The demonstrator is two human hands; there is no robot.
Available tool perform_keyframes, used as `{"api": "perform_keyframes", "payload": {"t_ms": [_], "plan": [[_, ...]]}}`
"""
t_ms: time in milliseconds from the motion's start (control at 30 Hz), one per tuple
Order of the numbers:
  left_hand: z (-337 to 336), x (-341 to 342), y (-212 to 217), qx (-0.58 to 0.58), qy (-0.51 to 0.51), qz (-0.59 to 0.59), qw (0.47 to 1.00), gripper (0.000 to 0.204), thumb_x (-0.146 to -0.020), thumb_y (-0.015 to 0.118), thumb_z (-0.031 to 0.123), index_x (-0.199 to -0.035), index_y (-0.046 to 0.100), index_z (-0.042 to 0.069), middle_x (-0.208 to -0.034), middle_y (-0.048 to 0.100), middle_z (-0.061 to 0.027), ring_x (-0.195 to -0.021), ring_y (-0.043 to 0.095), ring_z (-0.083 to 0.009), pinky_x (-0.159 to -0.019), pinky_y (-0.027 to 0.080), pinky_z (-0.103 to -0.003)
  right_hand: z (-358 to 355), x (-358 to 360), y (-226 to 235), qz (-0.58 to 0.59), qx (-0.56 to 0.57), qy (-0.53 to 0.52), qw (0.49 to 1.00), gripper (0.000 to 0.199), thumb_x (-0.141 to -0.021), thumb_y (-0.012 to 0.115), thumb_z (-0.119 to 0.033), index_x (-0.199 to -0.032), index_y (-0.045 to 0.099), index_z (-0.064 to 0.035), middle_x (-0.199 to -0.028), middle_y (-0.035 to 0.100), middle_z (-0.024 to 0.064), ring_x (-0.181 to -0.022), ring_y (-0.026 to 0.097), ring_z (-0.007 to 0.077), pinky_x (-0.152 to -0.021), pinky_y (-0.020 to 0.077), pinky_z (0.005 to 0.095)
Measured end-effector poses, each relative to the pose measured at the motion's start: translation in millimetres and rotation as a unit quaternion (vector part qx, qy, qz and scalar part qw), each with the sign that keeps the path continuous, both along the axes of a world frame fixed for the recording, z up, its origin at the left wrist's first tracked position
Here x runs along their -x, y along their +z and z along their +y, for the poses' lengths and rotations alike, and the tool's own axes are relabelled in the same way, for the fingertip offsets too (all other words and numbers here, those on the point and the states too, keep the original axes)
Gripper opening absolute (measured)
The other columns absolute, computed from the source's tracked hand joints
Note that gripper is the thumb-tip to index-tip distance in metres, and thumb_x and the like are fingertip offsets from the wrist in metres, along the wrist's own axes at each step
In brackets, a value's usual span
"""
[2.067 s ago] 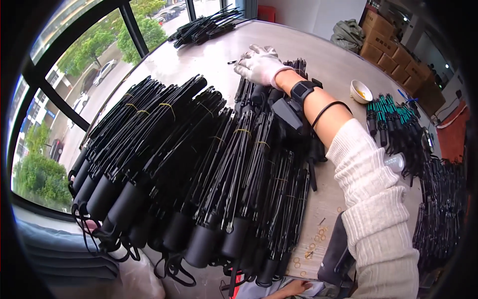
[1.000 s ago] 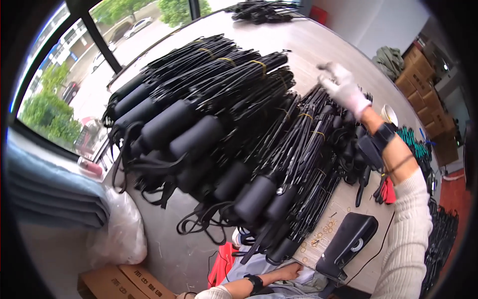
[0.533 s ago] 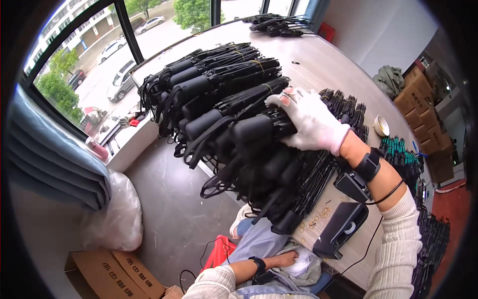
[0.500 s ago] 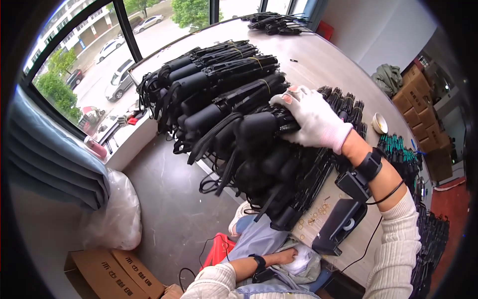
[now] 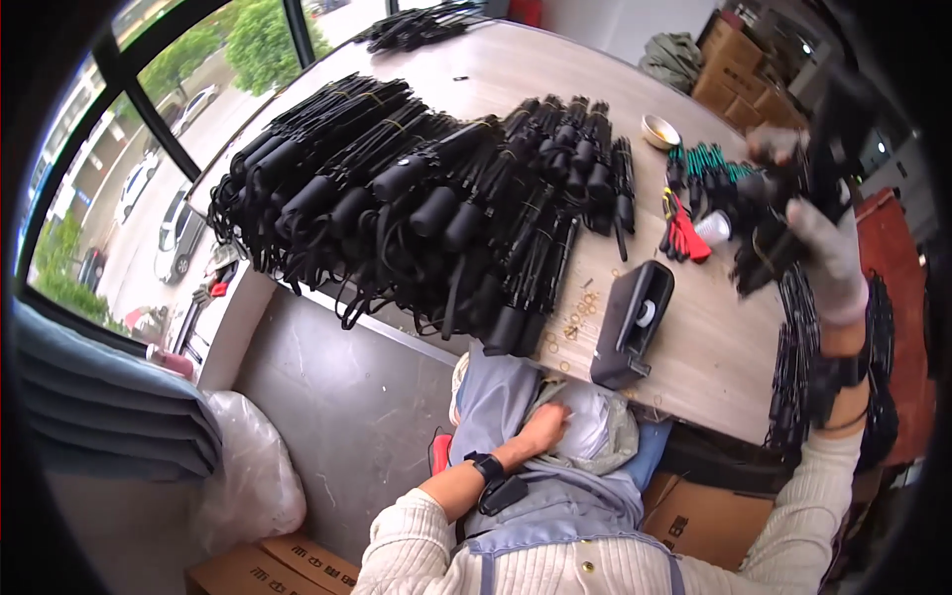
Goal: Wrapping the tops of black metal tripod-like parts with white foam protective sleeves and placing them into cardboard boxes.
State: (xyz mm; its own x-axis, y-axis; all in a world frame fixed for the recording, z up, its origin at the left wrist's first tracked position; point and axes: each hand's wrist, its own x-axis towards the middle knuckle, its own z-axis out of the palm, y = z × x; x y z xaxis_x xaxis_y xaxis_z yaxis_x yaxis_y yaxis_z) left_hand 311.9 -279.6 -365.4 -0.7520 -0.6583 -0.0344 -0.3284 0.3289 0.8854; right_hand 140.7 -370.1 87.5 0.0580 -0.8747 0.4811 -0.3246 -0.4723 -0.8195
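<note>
"So, first, the right hand [image 5: 831, 256]?"

"Gloved in white, raised, and closed around a dark bundle [image 5: 769, 250] of thin rods, clear of the table [image 5: 709, 322]."

"And the left hand [image 5: 544, 428]?"

"Bare, fingers curled, low and left of the other, beside white material [image 5: 587, 436]. Cannot tell whether gripping any."

"How much done?"

"Plenty, judging by yellow bands around several: left of the right hand, a broad heap of black bundles [image 5: 397, 188]. Beyond that, a far pile [image 5: 416, 28], bands not visible. Just left of the right hand, teal-and-black bundles [image 5: 706, 164]; just below, more black rods [image 5: 793, 367] by the table edge."

"And left?"

"Impossible to count. Between the hands, loose yellow rings [image 5: 570, 327], apparently spare bands, near a black box [image 5: 635, 322]."

"Anything unclear?"

"Yes: a blurred upper end on the gripped bundle, partly lost near the dark rim; lower layers buried in the heap; left fingertips hard to see."
</note>
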Motion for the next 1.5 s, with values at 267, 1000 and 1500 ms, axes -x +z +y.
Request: {"api": "perform_keyframes", "payload": {"t_ms": [267,1000,1500], "plan": [[16.1,22.9,165.7,-0.369,-0.247,0.311,0.84,0.009,-0.079,0.072,0.006,-0.087,0.069,0.002,-0.092,0.067,-0.0033,-0.083,0.059,-0.0104,-0.074,0.048,-0.028,197.5,36.8,-202.1,-0.328,-0.243,-0.108,0.906,0.048,-0.075,0.075,-0.013,-0.115,0.049,-0.0021,-0.091,0.061,0.0081,-0.08,0.063,0.0178,-0.075,0.0528,0.032],[58.3,14.1,127.6,-0.261,-0.219,0.188,0.921,0.02,-0.079,0.073,0.009,-0.097,0.069,0.003,-0.108,0.066,-0.0101,-0.11,0.055,-0.0174,-0.092,0.043,-0.03,219.6,45.2,-292.6,-0.509,-0.221,0.018,0.832,0.051,-0.084,0.065,-0.04,-0.113,0.052,-0.001,-0.085,0.062,0.0119,-0.086,0.06,0.0228,-0.086,0.0455,0.0381],[-11.3,-11.8,172.1,0.18,0.001,0.145,0.973,0.019,-0.077,0.066,-0.005,-0.094,0.064,0.002,-0.101,0.062,-0.0027,-0.095,0.058,-0.0148,-0.082,0.048,-0.032,180.1,-2.0,-223.2,-0.318,-0.406,-0.183,0.837,0.025,-0.078,0.06,-0.011,-0.1,0.057,0.0011,-0.075,0.059,0.0042,-0.067,0.058,0.0116,-0.065,0.0469,0.0266]]}}
